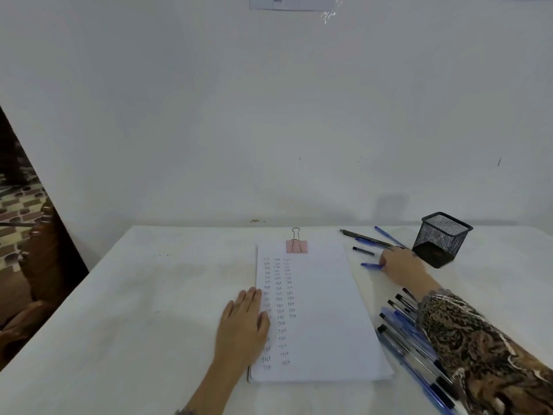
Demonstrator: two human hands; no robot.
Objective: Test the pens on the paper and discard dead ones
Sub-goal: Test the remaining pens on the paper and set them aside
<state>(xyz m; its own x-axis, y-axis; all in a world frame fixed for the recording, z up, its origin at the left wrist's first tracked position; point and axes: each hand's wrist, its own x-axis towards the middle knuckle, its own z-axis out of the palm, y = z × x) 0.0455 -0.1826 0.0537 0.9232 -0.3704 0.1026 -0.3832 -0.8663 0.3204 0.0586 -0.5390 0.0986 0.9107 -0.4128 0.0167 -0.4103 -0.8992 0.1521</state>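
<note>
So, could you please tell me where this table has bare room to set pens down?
Free: the table left of the paper and left hand, and the far strip left of the binder clip. Crowded: right of the paper, with loose pens, right hand, mesh holder, pen row.

"What sort of room is this?"

"A plain desk corner, office or home study, I can't tell which. A table (149, 295) under a white cover stands against a bare white wall (209, 115), with a printed notice (291, 3) taped up high."

"Anything else that says desk work?"

"The stationery: a black mesh pen holder (440, 239), loose pens (419, 339), paper (323, 310) under a pink binder clip (296, 245). On the left there's a brick-patterned surface (18, 211)."
</note>
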